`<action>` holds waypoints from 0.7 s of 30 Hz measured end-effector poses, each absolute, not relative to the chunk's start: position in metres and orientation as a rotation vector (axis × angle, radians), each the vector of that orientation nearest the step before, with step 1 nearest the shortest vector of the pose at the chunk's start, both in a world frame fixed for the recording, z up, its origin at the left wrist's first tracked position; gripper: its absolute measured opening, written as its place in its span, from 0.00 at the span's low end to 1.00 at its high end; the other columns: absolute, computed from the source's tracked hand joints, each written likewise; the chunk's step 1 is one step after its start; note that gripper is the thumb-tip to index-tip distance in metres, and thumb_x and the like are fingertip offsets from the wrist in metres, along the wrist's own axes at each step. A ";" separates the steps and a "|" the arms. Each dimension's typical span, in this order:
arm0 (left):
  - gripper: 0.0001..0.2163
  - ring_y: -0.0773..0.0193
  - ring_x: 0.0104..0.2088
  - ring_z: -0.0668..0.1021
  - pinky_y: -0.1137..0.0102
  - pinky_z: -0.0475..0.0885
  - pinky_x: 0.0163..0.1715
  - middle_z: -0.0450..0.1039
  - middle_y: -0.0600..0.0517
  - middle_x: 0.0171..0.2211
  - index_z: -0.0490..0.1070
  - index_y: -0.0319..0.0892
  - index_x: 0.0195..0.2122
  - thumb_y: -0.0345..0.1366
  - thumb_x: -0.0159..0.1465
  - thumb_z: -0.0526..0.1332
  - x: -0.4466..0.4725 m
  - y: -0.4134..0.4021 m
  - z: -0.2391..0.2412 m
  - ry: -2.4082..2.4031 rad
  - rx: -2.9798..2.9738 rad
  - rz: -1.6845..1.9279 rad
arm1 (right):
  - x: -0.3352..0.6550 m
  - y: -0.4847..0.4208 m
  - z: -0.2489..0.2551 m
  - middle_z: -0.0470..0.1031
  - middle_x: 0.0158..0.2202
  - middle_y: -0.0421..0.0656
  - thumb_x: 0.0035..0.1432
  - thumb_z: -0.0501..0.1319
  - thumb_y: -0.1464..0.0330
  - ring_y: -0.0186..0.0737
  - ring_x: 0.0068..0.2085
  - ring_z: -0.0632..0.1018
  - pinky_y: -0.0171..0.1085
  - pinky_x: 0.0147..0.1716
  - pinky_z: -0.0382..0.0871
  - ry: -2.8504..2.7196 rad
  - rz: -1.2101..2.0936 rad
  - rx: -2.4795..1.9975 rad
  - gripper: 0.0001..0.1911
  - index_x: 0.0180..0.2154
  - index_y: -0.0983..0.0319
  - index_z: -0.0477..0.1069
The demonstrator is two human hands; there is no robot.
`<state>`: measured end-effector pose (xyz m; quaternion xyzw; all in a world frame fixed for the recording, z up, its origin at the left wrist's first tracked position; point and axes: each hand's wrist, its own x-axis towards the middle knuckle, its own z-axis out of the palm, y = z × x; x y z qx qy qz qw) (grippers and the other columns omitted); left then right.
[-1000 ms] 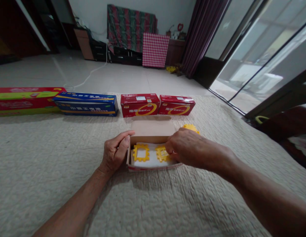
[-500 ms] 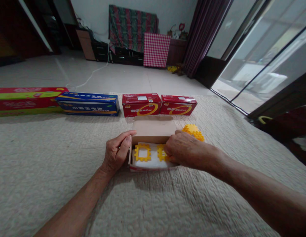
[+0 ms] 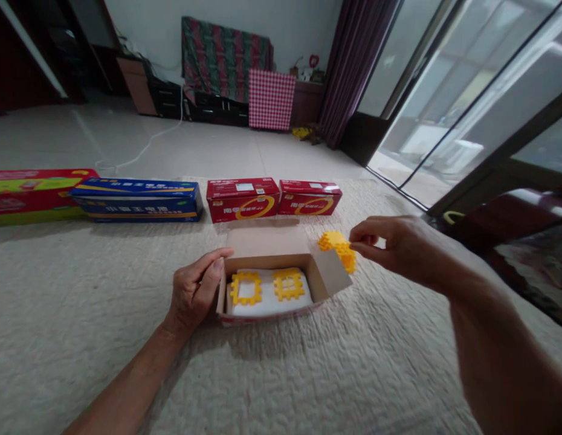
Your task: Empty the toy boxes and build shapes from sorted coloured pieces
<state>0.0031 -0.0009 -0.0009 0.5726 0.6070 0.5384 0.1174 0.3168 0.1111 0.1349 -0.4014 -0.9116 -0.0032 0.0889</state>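
An open cardboard box [image 3: 329, 276] lies on the quilted cover, lid flap folded back. Inside, on a white liner, lie two yellow plastic puzzle pieces: a square frame [image 3: 245, 287] on the left and a grid-shaped piece [image 3: 288, 283] on the right. My left hand [image 3: 193, 293] grips the box's left wall, thumb on its rim. My right hand [image 3: 392, 244] hovers to the right of the box, fingers drawn into a pinch with nothing visible in them. Its fingertips sit just beside a small pile of yellow pieces [image 3: 336, 246] on the cover.
Along the far edge of the quilted cover [image 3: 104, 290] stand two red boxes [image 3: 243, 199] [image 3: 309, 197], a long blue box [image 3: 138, 199] and a red-and-green box [image 3: 34, 188]. Beyond is tiled floor, a white cable, a checked red cloth and glass doors at right.
My right hand has left the grid-shaped piece in the box and risen to the right, toward the yellow pile. The box's right flap now stands open. My left hand stays on the box.
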 end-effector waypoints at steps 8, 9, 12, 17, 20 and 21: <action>0.17 0.70 0.19 0.67 0.75 0.61 0.18 0.73 0.55 0.22 0.78 0.41 0.44 0.45 0.64 0.56 0.005 -0.004 -0.005 1.790 1.572 1.596 | 0.343 0.129 0.078 0.76 0.44 0.47 0.56 0.59 0.73 0.37 0.37 0.77 0.37 0.38 0.69 -2.651 0.048 -1.446 0.13 0.43 0.62 0.75; 0.17 0.70 0.19 0.67 0.75 0.61 0.18 0.73 0.55 0.23 0.78 0.41 0.44 0.45 0.64 0.56 0.005 -0.004 -0.006 1.791 1.572 1.600 | 0.341 0.128 0.073 0.76 0.44 0.48 0.56 0.59 0.73 0.37 0.37 0.77 0.37 0.37 0.69 -2.641 0.023 -1.465 0.12 0.43 0.62 0.75; 0.16 0.70 0.19 0.67 0.74 0.61 0.18 0.72 0.55 0.21 0.78 0.43 0.44 0.45 0.65 0.57 0.002 -0.004 -0.010 1.786 1.558 1.606 | 0.336 0.127 0.066 0.75 0.44 0.47 0.57 0.60 0.71 0.36 0.36 0.76 0.35 0.35 0.69 -2.631 -0.058 -1.501 0.10 0.42 0.62 0.74; 0.16 0.69 0.20 0.68 0.74 0.61 0.18 0.69 0.55 0.19 0.79 0.44 0.44 0.46 0.65 0.57 0.001 -0.004 -0.011 1.786 1.531 1.596 | 0.332 0.128 0.060 0.75 0.42 0.47 0.59 0.58 0.71 0.37 0.35 0.76 0.35 0.32 0.66 -2.637 -0.140 -1.538 0.08 0.39 0.62 0.74; 0.15 0.69 0.20 0.68 0.75 0.61 0.18 0.69 0.56 0.19 0.79 0.44 0.44 0.45 0.65 0.57 0.003 -0.004 -0.009 1.788 1.527 1.603 | 0.335 0.129 0.062 0.76 0.41 0.47 0.59 0.57 0.71 0.38 0.35 0.75 0.36 0.33 0.66 -2.626 -0.135 -1.513 0.08 0.38 0.62 0.75; 0.15 0.69 0.20 0.68 0.75 0.61 0.18 0.69 0.56 0.19 0.79 0.44 0.44 0.45 0.65 0.57 0.003 -0.004 -0.009 1.785 1.529 1.603 | 0.337 0.129 0.065 0.76 0.41 0.47 0.58 0.58 0.71 0.37 0.35 0.75 0.36 0.33 0.66 -2.609 -0.128 -1.504 0.08 0.37 0.62 0.75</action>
